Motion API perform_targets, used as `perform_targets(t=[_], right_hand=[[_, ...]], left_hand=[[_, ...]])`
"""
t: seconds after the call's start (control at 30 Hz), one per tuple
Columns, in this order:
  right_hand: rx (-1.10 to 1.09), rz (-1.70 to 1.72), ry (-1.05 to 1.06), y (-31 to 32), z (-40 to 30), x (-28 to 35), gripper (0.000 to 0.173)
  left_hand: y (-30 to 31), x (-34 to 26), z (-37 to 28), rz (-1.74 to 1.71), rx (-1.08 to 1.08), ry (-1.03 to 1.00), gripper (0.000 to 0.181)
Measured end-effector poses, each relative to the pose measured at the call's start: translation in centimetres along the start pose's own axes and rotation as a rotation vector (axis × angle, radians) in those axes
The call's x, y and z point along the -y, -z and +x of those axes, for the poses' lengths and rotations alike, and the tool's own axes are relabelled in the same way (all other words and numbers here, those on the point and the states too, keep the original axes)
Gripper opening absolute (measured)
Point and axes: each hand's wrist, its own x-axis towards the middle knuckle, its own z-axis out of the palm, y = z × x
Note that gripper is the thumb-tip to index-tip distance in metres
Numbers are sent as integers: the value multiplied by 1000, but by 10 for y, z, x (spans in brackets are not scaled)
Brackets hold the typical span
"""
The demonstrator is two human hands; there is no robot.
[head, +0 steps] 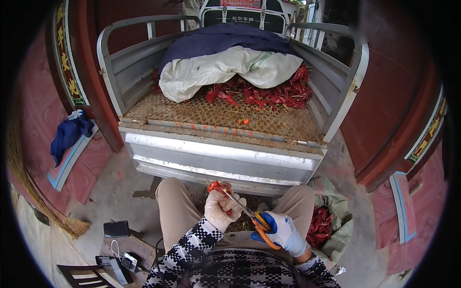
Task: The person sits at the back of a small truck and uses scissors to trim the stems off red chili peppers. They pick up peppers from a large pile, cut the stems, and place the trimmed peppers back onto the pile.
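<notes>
Between my knees, my left hand (pixel 222 208) in a pale knit glove is closed around red dried chili peppers (pixel 216 186), which poke out at its top. My right hand (pixel 282 228), in a white and blue coated glove, grips orange-and-yellow-handled scissors (pixel 260 225). Their blades (pixel 239 204) point up and left and reach the peppers by my left fingers. Whether the blades touch a stem is hard to tell. By my right knee an open woven sack (pixel 340 219) holds more red peppers (pixel 318 226).
Ahead, a metal cargo bed (pixel 223 153) carries a heap of red peppers (pixel 266 93) beneath a white woven sheet (pixel 216 68) and dark blue cloth (pixel 230 37). At left are a straw broom (pixel 74 225), a wooden stool (pixel 138 248) bearing a phone (pixel 116 229), and a blue garment (pixel 70 135).
</notes>
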Motion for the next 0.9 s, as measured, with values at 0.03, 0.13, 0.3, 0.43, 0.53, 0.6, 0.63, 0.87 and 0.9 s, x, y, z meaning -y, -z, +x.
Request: perform_targets(t=[0.03, 0.13, 0.3, 0.43, 0.53, 0.6, 0.63, 0.87, 0.9], right_hand=[[-29, -31, 16, 1, -2, -3, 40], [4, 6, -12, 15, -4, 1, 42], [-71, -307, 39, 24, 5, -13, 64], [-122, -639, 126, 24, 22, -13, 73], [-56, -746, 113, 26, 29, -13, 75], [-38, -786, 116, 25, 31, -13, 75], [-32, -801, 117, 25, 31, -12, 76], [154, -863, -54, 32, 35, 0, 78], [159, -853, -63, 32, 35, 1, 78]], left_hand=[[-1, 1, 0, -21, 8, 11, 13], [1, 0, 3, -34, -51, 45, 9], [14, 1, 8, 1, -83, 52, 25], [7, 4, 4, 39, -53, 53, 18], [5, 4, 6, 8, -88, 119, 19], [0, 4, 4, 1, -102, 127, 22], [0, 3, 3, 15, -106, 119, 24], [7, -3, 2, 149, -161, 118, 29], [7, -1, 2, 138, -175, 112, 29]])
